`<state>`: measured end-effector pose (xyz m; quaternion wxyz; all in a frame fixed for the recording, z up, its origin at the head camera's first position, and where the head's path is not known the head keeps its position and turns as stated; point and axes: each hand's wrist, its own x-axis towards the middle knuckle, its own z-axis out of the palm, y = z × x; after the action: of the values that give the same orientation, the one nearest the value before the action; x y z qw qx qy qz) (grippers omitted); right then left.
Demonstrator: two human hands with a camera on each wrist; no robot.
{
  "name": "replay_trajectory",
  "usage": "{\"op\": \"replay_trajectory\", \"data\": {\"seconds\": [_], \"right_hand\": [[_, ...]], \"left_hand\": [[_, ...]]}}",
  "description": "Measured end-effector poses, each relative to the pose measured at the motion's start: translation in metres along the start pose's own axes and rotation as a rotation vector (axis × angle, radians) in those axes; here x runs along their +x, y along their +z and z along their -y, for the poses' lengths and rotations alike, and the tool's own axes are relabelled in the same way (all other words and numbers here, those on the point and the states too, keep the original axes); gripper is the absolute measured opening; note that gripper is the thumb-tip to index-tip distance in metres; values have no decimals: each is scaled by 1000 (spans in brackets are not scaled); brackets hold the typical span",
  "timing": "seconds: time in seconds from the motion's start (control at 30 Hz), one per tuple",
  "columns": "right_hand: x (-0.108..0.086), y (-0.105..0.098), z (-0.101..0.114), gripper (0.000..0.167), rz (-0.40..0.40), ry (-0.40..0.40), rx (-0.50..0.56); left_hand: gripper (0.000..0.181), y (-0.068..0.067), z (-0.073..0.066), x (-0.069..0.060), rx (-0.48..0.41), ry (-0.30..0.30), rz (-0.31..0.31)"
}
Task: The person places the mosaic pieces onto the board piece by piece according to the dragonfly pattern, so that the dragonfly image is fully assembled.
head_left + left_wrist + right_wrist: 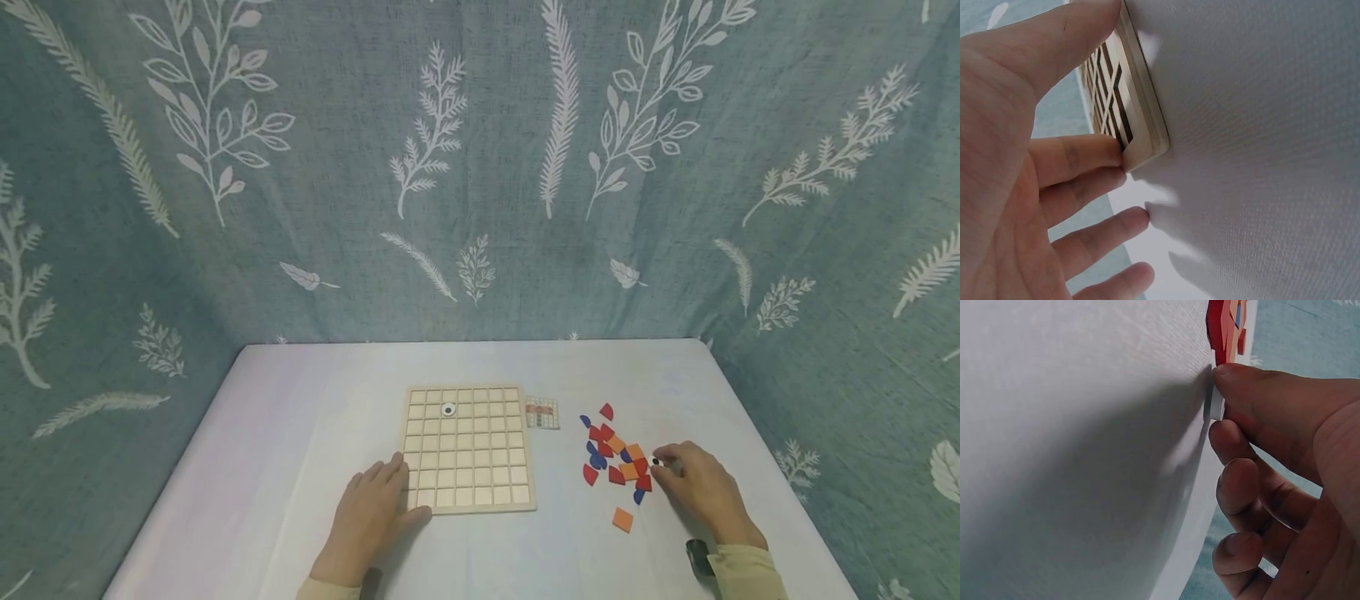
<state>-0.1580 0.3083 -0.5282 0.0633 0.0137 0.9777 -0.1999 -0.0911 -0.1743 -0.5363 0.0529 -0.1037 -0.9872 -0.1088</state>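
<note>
A wooden grid board (pixel 465 450) lies mid-table, with a round white piece with a black dot (pixel 448 409) in one upper-left cell. My left hand (pixel 369 517) rests at the board's lower-left corner, thumb and fingers on its edges; the left wrist view shows the hand (pixel 1041 144) against the board's corner (pixel 1147 140). Beside the coloured pieces, my right hand (pixel 703 487) pinches a second white piece with a black dot (pixel 656 462) between thumb and fingers. In the right wrist view, the white piece (pixel 1217 405) is at the fingertips of the hand (pixel 1279 456), close to the tabletop.
Red, blue and orange flat pieces (pixel 617 444) lie in a loose pile right of the board, one orange square (pixel 622 520) apart, nearer me. A small printed card (pixel 542 412) lies against the board's right side. Leaf-patterned cloth (pixel 480 167) hangs behind the table.
</note>
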Motion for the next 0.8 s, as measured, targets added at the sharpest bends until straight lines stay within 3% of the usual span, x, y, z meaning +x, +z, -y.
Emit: {"op": "replay_trajectory", "data": {"seconds": [0.27, 0.43, 0.6, 0.8], "right_hand": [[2, -4, 9, 42, -40, 8, 26], [4, -5, 22, 40, -133, -72, 33], [6, -5, 35, 39, -215, -141, 59], [10, -2, 53, 37, -250, -205, 92]], "left_hand": [[79, 0, 1, -1, -7, -2, 4], [80, 0, 3, -3, -43, -7, 1], [79, 1, 6, -6, -138, -15, 12], [81, 0, 9, -7, -179, -14, 30]]}}
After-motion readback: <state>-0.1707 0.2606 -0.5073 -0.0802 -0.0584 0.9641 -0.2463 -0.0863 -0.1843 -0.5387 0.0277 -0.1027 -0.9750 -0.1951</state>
